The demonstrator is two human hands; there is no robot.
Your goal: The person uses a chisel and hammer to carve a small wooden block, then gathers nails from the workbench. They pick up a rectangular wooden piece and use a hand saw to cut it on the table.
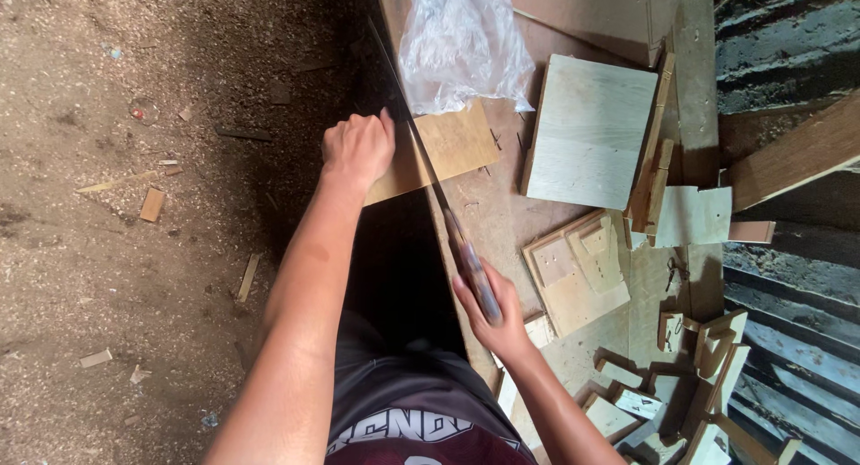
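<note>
Plywood offcut (443, 151) lies on workbench (502, 223), one end overhanging bench edge. Left hand (356, 147) clenched on overhanging end, pressing it down. Handsaw (430, 174) crosses offcut just right of that hand, blade apparently in cut; tip lost in shadow. Right hand (493, 313) wrapped around saw handle, nearer body. Clear plastic bag (461, 39) beyond offcut; pale board (589, 129) and small wood blocks (663, 384) further right

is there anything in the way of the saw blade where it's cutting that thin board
Nothing visible blocks it. The saw, held in the right hand, lies across the thin board, which the left hand holds left of the blade. The plastic bag lies just right of the blade's far end.
</note>
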